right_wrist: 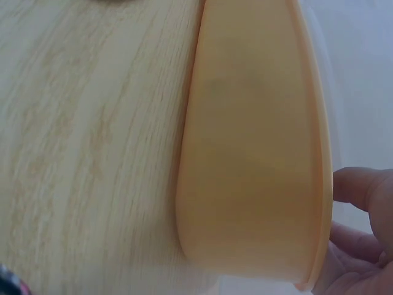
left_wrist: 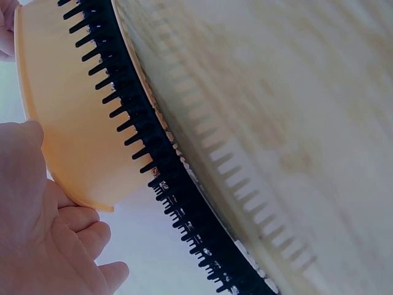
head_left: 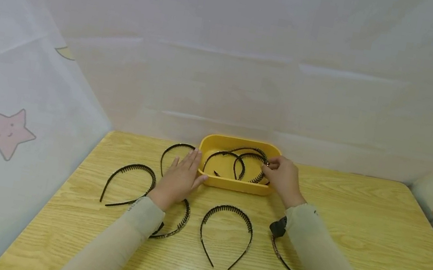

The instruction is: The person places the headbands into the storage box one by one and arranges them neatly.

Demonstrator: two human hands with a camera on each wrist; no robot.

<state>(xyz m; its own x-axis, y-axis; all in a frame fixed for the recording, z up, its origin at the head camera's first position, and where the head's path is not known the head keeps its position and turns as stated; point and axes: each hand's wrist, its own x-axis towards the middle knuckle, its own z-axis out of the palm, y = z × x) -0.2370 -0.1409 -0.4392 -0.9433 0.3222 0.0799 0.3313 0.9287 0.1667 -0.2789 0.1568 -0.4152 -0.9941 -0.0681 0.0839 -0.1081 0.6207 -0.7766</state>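
Note:
A yellow plastic box (head_left: 238,186) stands at the back edge of the table, with several black toothed headbands (head_left: 251,155) inside. My left hand (head_left: 180,179) rests against its left end, fingers nearly straight, the thumb by the front rim. In the left wrist view, that thumb (left_wrist: 31,132) touches the rim. My right hand (head_left: 284,178) is over the right end, fingers bent, pinching a headband at the inner edge. The right wrist view shows this hand (right_wrist: 362,233) at the rim; the box wall hides what it holds.
On the wooden table (head_left: 355,236) lie more headbands: one at the left (head_left: 132,166), one behind the left hand (head_left: 165,152), one partly under the left wrist (head_left: 184,218), one in front (head_left: 230,207), and one partly under the right sleeve (head_left: 288,267). A white sheet (head_left: 251,88) hangs behind.

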